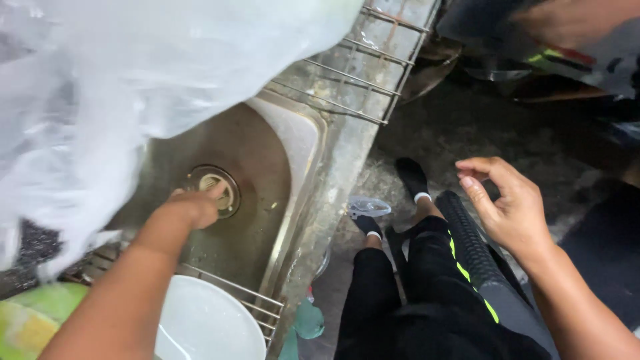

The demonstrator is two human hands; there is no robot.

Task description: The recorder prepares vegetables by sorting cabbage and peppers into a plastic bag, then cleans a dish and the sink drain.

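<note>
Down at the sink drain (213,189), left hand (195,205) presses fingertips; right hand (508,203) hangs loosely open, empty.

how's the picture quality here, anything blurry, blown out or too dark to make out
Head view: the plastic bag at upper left is blurred and washed out; the left hand at the sink drain is fairly sharp; the right hand is softer; the floor lies in deep shadow; the top right corner is smeared.

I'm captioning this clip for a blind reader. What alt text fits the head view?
A person's left hand reaches into a steel sink, fingertips at the round drain. The right hand hangs empty, fingers loosely curled, over the dark floor. A clear plastic bag fills the upper left.
</note>
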